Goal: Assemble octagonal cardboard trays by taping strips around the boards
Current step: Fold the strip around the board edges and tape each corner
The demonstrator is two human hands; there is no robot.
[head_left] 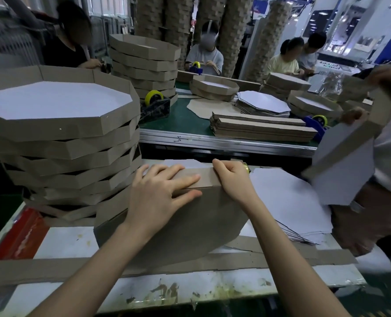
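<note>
An octagonal cardboard board (185, 227) stands tilted on edge on the white table, brown side toward me. A brown cardboard strip (201, 177) is folded along its top edge. My left hand (160, 193) lies flat on the strip and board, fingers straight and spread. To the right, my right hand (230, 179) has its fingers curled over the strip's top edge and grips it. A yellow tape roll (247, 167) peeks out just behind my right hand. Long loose strips (52, 268) lie across the table in front of the board.
A tall stack of finished trays (59, 133) stands at my left. White octagonal boards (288, 202) are piled at right. A neighbour at right holds a tray (343, 170). Across the green conveyor (180, 120) are tape dispensers (154, 106), strip piles (263, 129) and other workers.
</note>
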